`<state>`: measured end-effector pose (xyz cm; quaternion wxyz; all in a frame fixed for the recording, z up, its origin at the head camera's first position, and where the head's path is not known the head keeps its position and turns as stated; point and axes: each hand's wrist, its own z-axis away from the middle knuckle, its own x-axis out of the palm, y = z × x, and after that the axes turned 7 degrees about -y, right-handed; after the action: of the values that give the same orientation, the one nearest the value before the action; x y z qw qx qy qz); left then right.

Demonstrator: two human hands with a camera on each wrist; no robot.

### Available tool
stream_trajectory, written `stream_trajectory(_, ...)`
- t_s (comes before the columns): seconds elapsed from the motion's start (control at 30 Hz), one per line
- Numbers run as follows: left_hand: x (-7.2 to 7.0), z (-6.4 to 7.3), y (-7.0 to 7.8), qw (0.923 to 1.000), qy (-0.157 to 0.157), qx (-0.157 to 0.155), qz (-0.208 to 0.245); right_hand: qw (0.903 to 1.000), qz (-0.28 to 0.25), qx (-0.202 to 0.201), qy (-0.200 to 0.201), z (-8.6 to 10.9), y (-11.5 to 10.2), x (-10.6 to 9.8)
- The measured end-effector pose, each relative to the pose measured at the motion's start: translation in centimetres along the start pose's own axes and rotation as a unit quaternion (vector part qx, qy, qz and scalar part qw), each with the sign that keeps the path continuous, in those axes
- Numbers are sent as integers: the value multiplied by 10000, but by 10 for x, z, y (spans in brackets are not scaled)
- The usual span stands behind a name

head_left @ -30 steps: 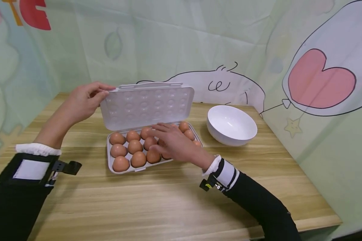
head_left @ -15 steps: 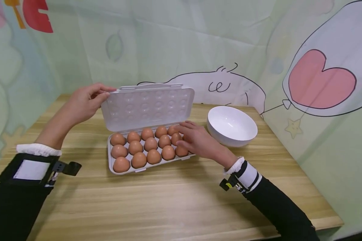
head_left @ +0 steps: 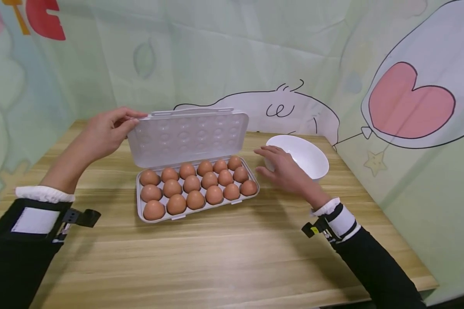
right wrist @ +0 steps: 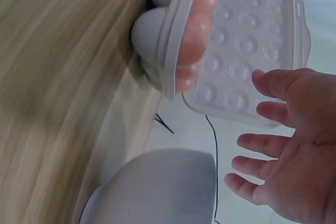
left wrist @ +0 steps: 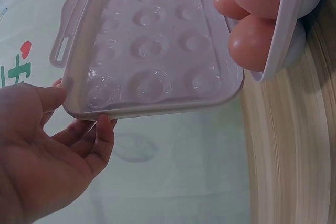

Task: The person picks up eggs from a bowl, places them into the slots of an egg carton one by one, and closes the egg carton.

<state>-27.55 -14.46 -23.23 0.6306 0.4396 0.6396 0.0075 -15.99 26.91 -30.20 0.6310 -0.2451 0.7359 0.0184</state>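
Observation:
A white plastic egg carton [head_left: 160,218] lies on the table, filled with brown eggs [head_left: 195,200] in three rows. Its dimpled lid [head_left: 189,141] is raised upright on the far side. My left hand [head_left: 106,131] pinches the lid's upper left corner; in the left wrist view the thumb is on one side of the edge and fingers on the other. My right hand [head_left: 284,169] is in the air between the carton and a white bowl [head_left: 313,156], overlapping the bowl's near left side. In the right wrist view its fingers are spread and hold nothing.
The wooden table [head_left: 201,257] carries the carton and, to its right, the bowl. A printed fabric backdrop [head_left: 216,51] stands close behind the table and along its right side.
My right hand has moved right, from over the eggs, past the carton's right end, to the bowl's left side. The left hand still holds the lid in the same place.

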Motion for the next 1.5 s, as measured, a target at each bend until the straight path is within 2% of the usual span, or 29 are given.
stream_trajectory(0.2, 0, 2, 2, 10000, 60, 34, -44, 9999, -29, 66, 92, 7, 16, -11)
stream_trajectory(0.4, -1, 3, 5, 10000, -20, 31, 10, 9997, -74, 102, 201, 10, 32, -24)
stream_trajectory(0.67, 1, 9, 12, 9996, 26, 252, -80, 9977, -217, 648, 1, 7, 37, -37)
stream_trajectory(0.93, 3, 19, 18, 9986, -47, 521, -15, 9963, -342, 784, -127, -4, 30, -47)
stream_trajectory(1.03, 3, 25, 18, 9987, -46, 506, 66, 9964, -384, 745, -148, -14, 25, -51)
stream_trajectory(1.33, -1, 36, 17, 9989, 91, 450, 85, 9963, -754, 366, 206, -48, 1, -64)
stream_trajectory(1.5, -2, 40, 18, 9991, 102, 411, 47, 9943, -1023, 284, 65, -66, -15, -66)
